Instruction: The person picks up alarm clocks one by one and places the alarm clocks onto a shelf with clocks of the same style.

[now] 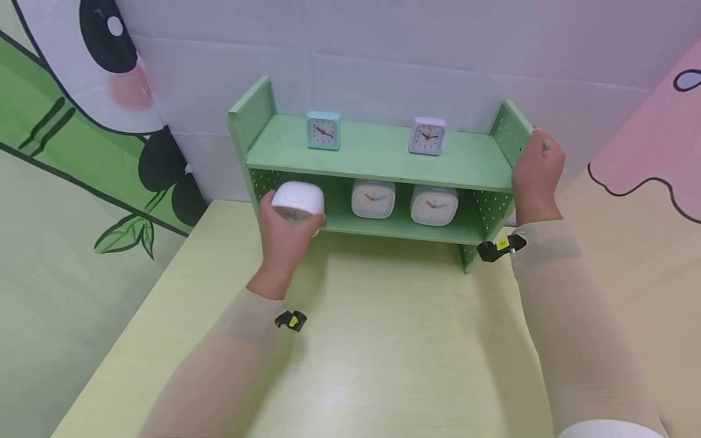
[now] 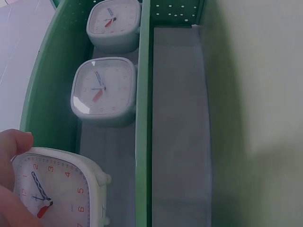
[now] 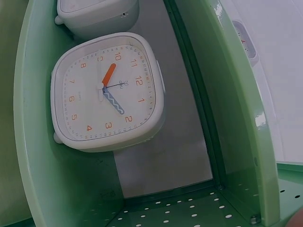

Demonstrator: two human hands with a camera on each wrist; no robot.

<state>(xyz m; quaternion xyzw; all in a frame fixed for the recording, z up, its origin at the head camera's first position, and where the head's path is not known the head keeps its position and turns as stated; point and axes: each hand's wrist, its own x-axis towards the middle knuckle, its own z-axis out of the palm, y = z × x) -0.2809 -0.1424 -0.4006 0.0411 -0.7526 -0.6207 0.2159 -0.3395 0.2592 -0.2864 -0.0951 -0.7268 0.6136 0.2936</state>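
In the head view my left hand (image 1: 285, 234) grips a white alarm clock (image 1: 298, 193) at the left end of the green shelf's lower tier; fingers and thumb lie on its opposite sides. The left wrist view shows this clock's dial (image 2: 59, 194) close up. My right hand (image 1: 539, 170) holds the green shelf (image 1: 378, 161) by the edge of its right side panel; part of that grip is hidden. Two more white alarm clocks stand on the lower tier, a middle clock (image 1: 373, 199) and a right clock (image 3: 106, 92).
On the upper tier stand a small blue clock (image 1: 323, 131) and a small purple clock (image 1: 427, 136). The shelf stands at the back of a pale wooden table (image 1: 378, 328), close to a wall hanging (image 1: 383, 55) with cartoon figures.
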